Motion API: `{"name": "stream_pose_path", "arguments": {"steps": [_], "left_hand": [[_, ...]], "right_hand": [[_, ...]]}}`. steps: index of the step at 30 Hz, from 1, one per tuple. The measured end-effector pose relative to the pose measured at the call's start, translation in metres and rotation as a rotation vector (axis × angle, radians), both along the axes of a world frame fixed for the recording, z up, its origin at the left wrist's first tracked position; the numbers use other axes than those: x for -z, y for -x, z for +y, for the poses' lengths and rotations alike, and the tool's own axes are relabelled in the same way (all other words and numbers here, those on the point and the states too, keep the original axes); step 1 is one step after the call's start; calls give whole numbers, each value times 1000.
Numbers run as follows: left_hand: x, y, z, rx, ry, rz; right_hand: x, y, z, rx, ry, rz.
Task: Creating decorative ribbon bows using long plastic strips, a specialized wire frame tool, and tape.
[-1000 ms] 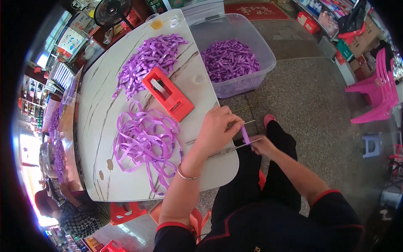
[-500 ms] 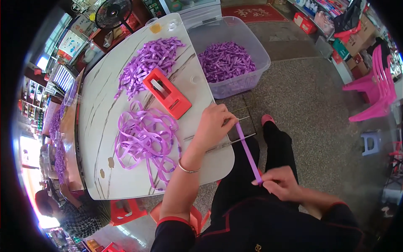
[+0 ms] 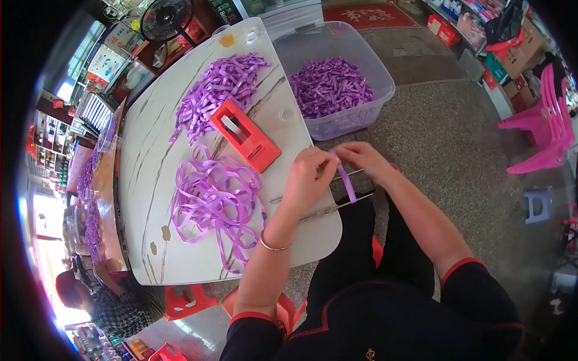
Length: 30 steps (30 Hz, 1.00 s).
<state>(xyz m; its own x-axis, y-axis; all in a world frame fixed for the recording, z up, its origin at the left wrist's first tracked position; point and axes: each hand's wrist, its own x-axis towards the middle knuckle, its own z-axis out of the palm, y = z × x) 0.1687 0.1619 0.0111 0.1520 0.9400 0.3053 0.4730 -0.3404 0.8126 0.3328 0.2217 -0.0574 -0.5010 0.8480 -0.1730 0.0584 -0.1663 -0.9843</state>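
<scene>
At the table's right edge, a purple ribbon point(image 3: 345, 179) is looped round two thin metal rods point(image 3: 325, 210) that stick out past the edge. My left hand point(image 3: 313, 173), with a bangle on the wrist, pinches the ribbon at its upper end. Close beside it, my right hand point(image 3: 363, 160) has its fingers closed at the same end of the ribbon; the fingertips are partly hidden. Left of my left hand lies a loose tangle of purple ribbon point(image 3: 211, 195). A red tape dispenser point(image 3: 256, 150) stands just beyond that tangle.
A heap of folded purple ribbon pieces point(image 3: 226, 81) lies on the marble-patterned table point(image 3: 144, 180). A clear plastic bin point(image 3: 379, 90) with many more stands off the table's right edge. Pink chairs point(image 3: 542, 126) are at right; another person point(image 3: 114, 307) sits at far left.
My right hand has moved up and away from my lap to the rods, bringing the ribbon's lower end round with it. The ribbon, stretched out before, now wraps the rods. My left hand has stayed nearly in place.
</scene>
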Motion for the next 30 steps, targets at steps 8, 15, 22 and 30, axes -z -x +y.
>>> {"name": "stream_pose_path", "arguments": {"steps": [8, 15, 22, 30], "left_hand": [[-3, 2, -3, 145, -124, 251], [3, 0, 0, 130, -81, 346], [1, 0, 4, 148, 6, 440], [3, 0, 7, 168, 50, 430]], "right_hand": [[3, -19, -103, 244, 237, 38], [-5, -13, -133, 382, 321, 316], [-15, -12, -133, 410, 372, 319], [-15, -19, -121, 267, 481, 175]]}}
